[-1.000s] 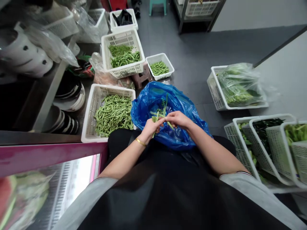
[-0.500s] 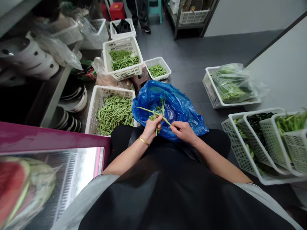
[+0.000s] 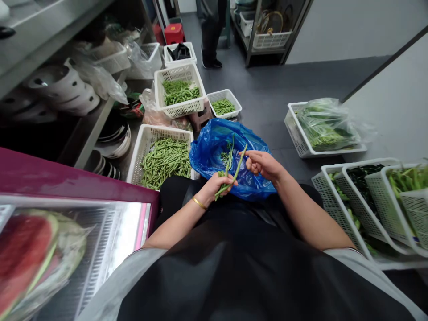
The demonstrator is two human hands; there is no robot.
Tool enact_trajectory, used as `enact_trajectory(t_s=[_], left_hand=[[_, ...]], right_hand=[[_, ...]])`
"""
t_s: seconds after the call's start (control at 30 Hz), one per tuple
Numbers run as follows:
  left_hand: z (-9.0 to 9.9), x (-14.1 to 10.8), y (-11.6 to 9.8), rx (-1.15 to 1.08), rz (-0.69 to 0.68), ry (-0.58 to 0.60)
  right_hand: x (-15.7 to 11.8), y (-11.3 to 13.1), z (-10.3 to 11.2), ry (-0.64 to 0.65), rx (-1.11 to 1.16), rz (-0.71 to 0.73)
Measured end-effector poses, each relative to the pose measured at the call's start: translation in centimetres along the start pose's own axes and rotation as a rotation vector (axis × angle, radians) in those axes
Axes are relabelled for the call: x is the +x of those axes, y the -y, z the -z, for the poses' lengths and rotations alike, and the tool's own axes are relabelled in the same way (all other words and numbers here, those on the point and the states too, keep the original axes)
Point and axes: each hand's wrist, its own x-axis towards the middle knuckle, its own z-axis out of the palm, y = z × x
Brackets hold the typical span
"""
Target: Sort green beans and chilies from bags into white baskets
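Observation:
My left hand [image 3: 218,186], with a gold bangle at the wrist, is closed round several green beans [image 3: 228,166] that stick out past its fingers. My right hand [image 3: 262,164] is at the upper end of one long bean [image 3: 240,167], its forefinger and thumb pinching near the tip and the other fingers curled. That bean's lower end lies in my left hand. Both hands are over an open blue plastic bag [image 3: 210,133] on my lap, with small green scraps [image 3: 224,156] inside.
Left of the bag stands a white basket [image 3: 133,167] heaped with green beans. Behind are another basket [image 3: 180,111] and a smaller one [image 3: 229,115] of beans. Baskets of greens [image 3: 301,151] stand at right. A glass-topped case [image 3: 100,249] holds cut watermelon. A person's legs [image 3: 211,35] show at the back.
The long bean has swung from lying across both hands to pointing up and away. My right hand has moved up and right. The person at the back has stepped closer.

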Motion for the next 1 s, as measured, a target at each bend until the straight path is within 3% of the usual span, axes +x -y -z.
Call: enact_trajectory(t_s=[0.13, 0.23, 0.33, 0.43, 0.5, 0.57, 0.63, 0.7, 0.87, 1.0], left_hand=[[-0.1, -0.1, 0.4, 0.004, 0.050, -0.016], [0.7, 0.6, 0.4, -0.109, 0.001, -0.225], [1.8, 1.7, 0.0, -0.313, -0.051, -0.486], [2.3, 2.3, -0.5, -0.351, -0.084, -0.622], [1.9, 2.1, -0.8, -0.275, -0.102, -0.560], [1.2, 1.5, -1.0, -0.173, -0.087, -0.374], [0.4, 0.7, -1.2, -0.083, -0.049, -0.168], [-0.1, 0.0, -1.4, -0.033, -0.034, -0.062], [-0.4, -0.7, -1.7, -0.026, -0.037, -0.034], [-0.4, -0.8, -1.6, -0.043, -0.046, 0.022]], right_hand=[[0.8, -0.3, -1.8, -0.191, 0.089, 0.057], [-0.5, -1.5, -3.8, -0.349, 0.072, 0.166], [-2.1, -2.5, -5.1, -0.331, 0.050, 0.235], [-2.3, -2.9, -5.0, -0.268, 0.164, 0.144], [-1.8, -3.1, -4.5, -0.168, 0.251, 0.025], [-1.3, -3.3, -3.9, -0.062, 0.303, -0.055], [-1.2, -3.4, -3.6, -0.009, 0.325, -0.064], [-1.4, -3.2, -3.5, 0.018, 0.312, -0.046], [-2.1, -2.0, -3.2, 0.035, 0.206, 0.002], [-2.2, -1.3, -2.8, -0.021, 0.206, 0.037]])
